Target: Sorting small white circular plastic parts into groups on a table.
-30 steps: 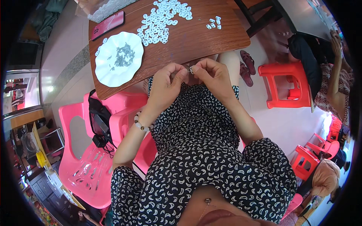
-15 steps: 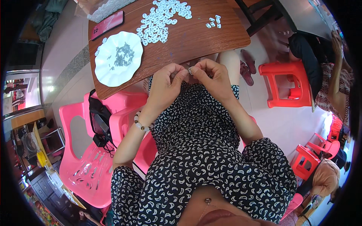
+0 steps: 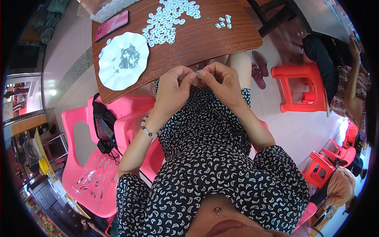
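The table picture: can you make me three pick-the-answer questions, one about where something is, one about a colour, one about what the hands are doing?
1. Where is the white plate?
A. on the table
B. on a pink chair
C. on the floor

2. What colour is the stool on the person's right?
A. blue
B. red
C. green

3. What are the left hand and right hand doing?
A. resting flat on the table
B. hanging apart at the sides
C. pinching a small piece together

Answers: 1 A, the plate lies on the brown tabletop; 2 B, the stool is red; 3 C, the fingertips of both meet at the small piece above the lap.
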Available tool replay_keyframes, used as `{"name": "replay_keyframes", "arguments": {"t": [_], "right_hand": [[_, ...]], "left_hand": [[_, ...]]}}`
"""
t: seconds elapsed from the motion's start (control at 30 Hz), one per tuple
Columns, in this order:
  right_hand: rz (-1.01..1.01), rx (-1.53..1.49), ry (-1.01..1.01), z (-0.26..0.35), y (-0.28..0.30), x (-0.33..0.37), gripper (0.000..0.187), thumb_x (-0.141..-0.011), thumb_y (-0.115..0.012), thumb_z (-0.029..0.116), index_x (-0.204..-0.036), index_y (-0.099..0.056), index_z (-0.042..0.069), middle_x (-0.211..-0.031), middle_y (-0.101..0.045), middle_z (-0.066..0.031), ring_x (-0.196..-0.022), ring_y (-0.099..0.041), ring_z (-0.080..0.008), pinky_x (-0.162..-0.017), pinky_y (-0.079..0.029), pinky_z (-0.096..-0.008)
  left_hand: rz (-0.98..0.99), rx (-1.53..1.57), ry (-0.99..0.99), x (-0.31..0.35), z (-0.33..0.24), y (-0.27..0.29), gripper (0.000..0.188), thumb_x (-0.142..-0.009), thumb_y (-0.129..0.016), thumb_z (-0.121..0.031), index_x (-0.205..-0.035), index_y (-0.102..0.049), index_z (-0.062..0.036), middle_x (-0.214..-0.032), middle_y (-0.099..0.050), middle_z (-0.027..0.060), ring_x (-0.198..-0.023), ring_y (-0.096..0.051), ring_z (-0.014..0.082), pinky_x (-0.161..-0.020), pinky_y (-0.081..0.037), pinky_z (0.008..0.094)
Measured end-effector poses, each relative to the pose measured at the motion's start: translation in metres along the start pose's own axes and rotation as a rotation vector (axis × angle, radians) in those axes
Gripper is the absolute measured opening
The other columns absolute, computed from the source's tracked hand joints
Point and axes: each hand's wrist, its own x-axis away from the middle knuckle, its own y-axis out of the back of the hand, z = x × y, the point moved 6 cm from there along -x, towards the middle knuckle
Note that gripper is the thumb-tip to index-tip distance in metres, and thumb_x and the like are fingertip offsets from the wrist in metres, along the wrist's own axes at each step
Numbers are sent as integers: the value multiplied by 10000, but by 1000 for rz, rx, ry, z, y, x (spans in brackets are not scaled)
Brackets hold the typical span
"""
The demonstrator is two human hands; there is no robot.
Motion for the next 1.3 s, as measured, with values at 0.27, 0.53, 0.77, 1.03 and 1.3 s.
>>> {"name": "replay_keyframes", "arguments": {"t": [0.27, 0.53, 0.77, 1.03, 1.3], "right_hand": [[-32, 24, 11, -5, -3, 5, 155, -875, -693, 137, -872, -644, -10, -755, -624, 7, -649, -520, -25, -562, -415, -193], [-28, 68, 1, -11, -4, 5, 145, -870, -695, 127, -879, -644, -8, -775, -624, 0, -658, -525, -31, -568, -417, -198], [-24, -16, -37, -12, -5, 4, 144, -882, -682, 121, -887, -644, -18, -766, -636, 8, -664, -526, -22, -581, -422, -190], [-23, -101, -65, -13, 0, 1, 154, -890, -677, 128, -893, -649, -23, -771, -654, 9, -682, -541, -17, -597, -434, -184], [-11, -61, -73, -17, -1, 2, 155, -892, -673, 132, -884, -648, -21, -761, -650, 11, -672, -538, -18, -597, -433, -182]], "left_hand": [[-41, -1, 20, 2, -2, -3, 132, -908, -592, -67, -857, -638, 46, -709, -663, 55, -638, -587, 80, -601, -466, 232], [-47, 28, 54, 2, 8, -5, 143, -905, -603, -72, -852, -636, 56, -716, -670, 54, -633, -581, 74, -595, -463, 229], [-47, 79, 84, 2, 20, -5, 158, -906, -616, -92, -863, -651, 55, -722, -669, 46, -639, -572, 66, -601, -462, 222], [9, 243, 148, 1, 26, -8, 170, -933, -602, -113, -899, -652, 45, -766, -648, 10, -673, -553, 51, -620, -455, 210], [29, 266, 147, 1, 25, -10, 188, -948, -594, -143, -900, -641, 32, -755, -633, 2, -668, -536, 40, -605, -434, 197]]}}
